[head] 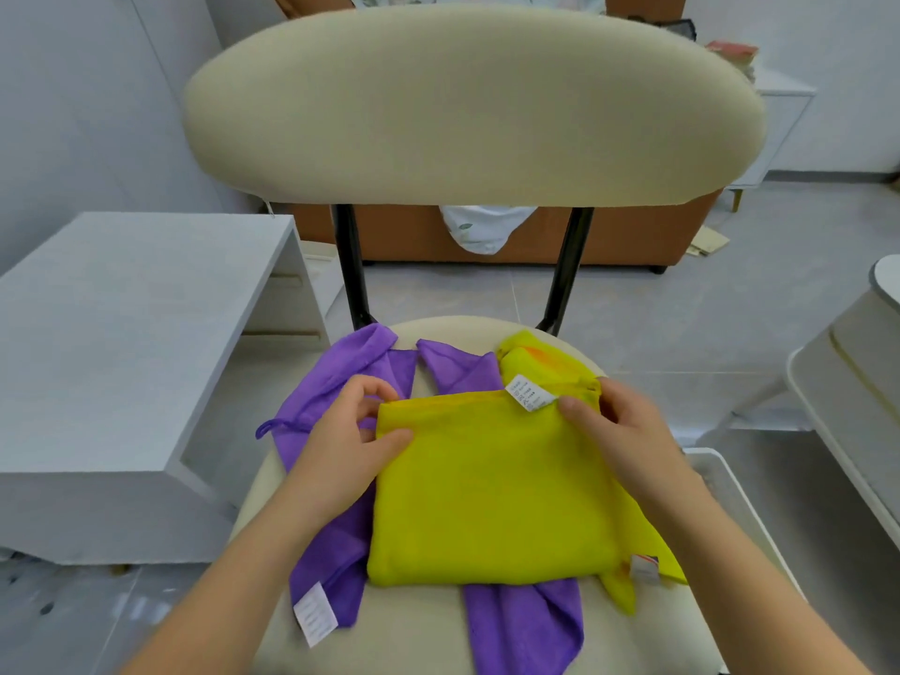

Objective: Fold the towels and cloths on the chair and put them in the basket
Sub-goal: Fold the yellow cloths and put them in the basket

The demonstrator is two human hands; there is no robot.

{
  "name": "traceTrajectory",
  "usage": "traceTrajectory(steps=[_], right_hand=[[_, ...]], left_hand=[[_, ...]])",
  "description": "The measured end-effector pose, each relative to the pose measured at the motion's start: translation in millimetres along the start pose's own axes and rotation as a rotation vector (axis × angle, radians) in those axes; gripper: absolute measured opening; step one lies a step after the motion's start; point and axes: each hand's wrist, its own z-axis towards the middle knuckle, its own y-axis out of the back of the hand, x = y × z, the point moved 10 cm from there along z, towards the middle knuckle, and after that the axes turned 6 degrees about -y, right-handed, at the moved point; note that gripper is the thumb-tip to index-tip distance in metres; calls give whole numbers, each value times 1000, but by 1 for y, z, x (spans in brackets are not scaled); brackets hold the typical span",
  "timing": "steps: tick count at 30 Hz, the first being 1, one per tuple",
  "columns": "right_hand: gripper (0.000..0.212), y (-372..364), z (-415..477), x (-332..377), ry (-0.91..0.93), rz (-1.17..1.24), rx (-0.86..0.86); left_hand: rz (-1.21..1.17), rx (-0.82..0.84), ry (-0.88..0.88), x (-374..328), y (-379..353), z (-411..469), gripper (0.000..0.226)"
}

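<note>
The fingers (372, 386) of the left hand (341, 445) are curled, thumb on top, pinching the upper left corner of the folded yellow cloth (492, 494). The right hand (628, 431) does the same at the upper right corner, just beside the white label (531, 393). The held edge runs straight across the frame, and the rest of the cloth lies flat from it towards the bottom of the frame, so each hand has one end of the same edge. It rests on purple cloths (336, 377) spread over the chair seat (419, 621), with another yellow cloth (540, 358) bunched above it. A white rim (730, 484) in the lower right of the frame is probably the basket; if so, the right hand is nearer, and the cloth must travel that way once folded small enough.
</note>
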Motion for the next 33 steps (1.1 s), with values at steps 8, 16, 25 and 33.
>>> traceTrajectory(steps=[8,16,25,33], right_hand=[[14,2,-14,27,159,270,79],[16,12,-25,46,296,332,95],[16,16,-33,46,271,79,-271],[28,-9,1,-23,-216,-79,-89]], left_hand=[[-18,-32,-208,-38,21,-12,22],[-140,72,-223,-58,22,-28,44],[-257,-213,43,-25,12,-21,31],[152,-214,284,25,6,1,42]])
